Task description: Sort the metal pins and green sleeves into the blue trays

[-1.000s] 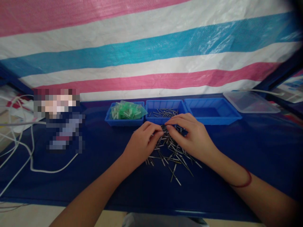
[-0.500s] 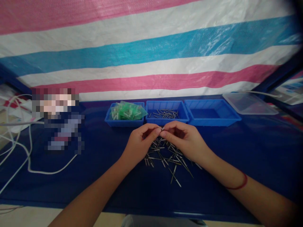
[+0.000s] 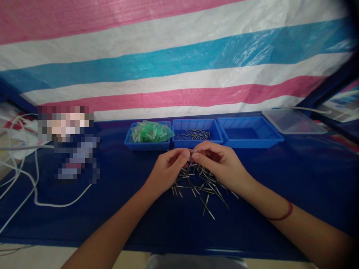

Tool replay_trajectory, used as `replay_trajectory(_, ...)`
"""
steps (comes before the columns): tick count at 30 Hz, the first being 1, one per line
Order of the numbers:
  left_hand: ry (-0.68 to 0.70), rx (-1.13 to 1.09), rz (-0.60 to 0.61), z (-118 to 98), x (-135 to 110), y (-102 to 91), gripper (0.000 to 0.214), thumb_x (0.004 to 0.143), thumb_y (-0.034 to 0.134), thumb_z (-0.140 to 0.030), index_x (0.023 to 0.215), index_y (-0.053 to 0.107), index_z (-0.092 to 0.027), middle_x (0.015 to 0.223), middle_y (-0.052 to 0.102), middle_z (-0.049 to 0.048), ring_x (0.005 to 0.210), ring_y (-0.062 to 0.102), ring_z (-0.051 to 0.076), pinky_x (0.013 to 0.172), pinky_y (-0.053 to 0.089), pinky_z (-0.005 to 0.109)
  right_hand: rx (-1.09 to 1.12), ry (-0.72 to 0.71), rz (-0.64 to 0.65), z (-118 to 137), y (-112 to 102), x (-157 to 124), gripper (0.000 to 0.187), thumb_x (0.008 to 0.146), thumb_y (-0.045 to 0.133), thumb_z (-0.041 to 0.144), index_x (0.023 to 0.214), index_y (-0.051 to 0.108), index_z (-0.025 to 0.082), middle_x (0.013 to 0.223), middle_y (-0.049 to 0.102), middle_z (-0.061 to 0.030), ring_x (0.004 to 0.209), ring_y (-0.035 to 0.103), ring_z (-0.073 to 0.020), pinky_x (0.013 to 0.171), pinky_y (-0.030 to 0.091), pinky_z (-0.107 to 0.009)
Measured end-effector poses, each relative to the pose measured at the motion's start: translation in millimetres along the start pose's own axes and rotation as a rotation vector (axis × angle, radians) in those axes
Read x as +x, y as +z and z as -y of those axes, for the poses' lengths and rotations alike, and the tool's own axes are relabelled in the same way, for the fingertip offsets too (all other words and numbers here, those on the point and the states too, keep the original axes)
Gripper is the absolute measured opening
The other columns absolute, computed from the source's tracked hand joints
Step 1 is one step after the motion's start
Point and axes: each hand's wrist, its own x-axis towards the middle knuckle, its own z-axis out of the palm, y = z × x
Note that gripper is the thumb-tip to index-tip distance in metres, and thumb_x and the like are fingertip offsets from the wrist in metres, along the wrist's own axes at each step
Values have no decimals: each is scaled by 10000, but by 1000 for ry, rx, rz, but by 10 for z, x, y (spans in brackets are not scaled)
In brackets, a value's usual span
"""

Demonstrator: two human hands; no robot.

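My left hand (image 3: 168, 167) is closed, thumb and index finger pinched together above a loose pile of thin metal pins (image 3: 207, 187). My right hand (image 3: 224, 162) is also closed in a pinch, its fingertips almost meeting the left ones. Between the fingertips shows the silvery end of a small metal pin (image 3: 193, 152); most of it is hidden by the fingers. The pins in the pile look like blind rivets, slim dark shanks with brighter, thicker ends. They lie crossed in all directions under and between both hands.
Beyond my hands stand three blue bins: the left bin (image 3: 129, 142) with green-and-clear plastic bags (image 3: 153, 132), the middle bin (image 3: 179, 125) with loose metal pins, and the right bin (image 3: 252, 142). A translucent lid (image 3: 294, 122) lies far right. White cables (image 3: 56, 204) run along the left.
My fingertips have drawn slightly apart, and a little more shows of the small metal piece between them. The pile and the bins stay as they were.
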Motion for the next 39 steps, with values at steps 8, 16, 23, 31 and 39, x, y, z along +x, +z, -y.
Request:
replay_trajectory(8, 97, 133, -26, 92, 18, -27, 238, 847, 613, -325, 1003, 681, -158, 902, 694, 43, 797, 616, 158, 715, 472, 250, -219, -103, -32, -28, -63, 2, 124, 831, 632, 305, 872, 669, 194, 797, 627, -29, 730, 569, -157, 637, 443, -298)
replay_trajectory(16, 251, 167, -200, 133, 9, -30, 270, 799, 660, -255, 1059, 631, -192, 876, 641, 23, 673, 552, 100, 652, 466, 215, -367, -223, -16, -15, -73, 9, 123, 868, 576, 256, 924, 664, 191, 823, 629, -42, 677, 545, -146, 557, 401, -281)
replay_trajectory(23, 327, 178, -208, 86, 13, -37, 375, 835, 613, -237, 1197, 516, -218, 931, 595, 14, 672, 536, 81, 659, 466, 210, -739, -480, -13, -70, -165, 80, 141, 912, 500, 217, 915, 637, 181, 898, 657, -69, 865, 570, -192, 782, 428, -354)
replay_trajectory(31, 339, 533, -143, 61, 13, -199, 225, 892, 528, -201, 1112, 567, -182, 838, 604, 8, 691, 546, 101, 670, 453, 228, -1201, -393, -221, -156, -256, 338, 248, 935, 477, 341, 959, 685, 209, 930, 669, -72, 887, 505, -246, 709, 312, -373)
replay_trajectory(39, 381, 799, 130, 68, -3, -203, 179, 893, 511, -182, 1014, 642, -189, 976, 641, 48, 909, 554, 181, 836, 430, 332, -1074, -341, -189, 19, -329, 157, 272, 925, 483, 365, 903, 684, 183, 900, 661, -68, 880, 515, -229, 759, 340, -368)
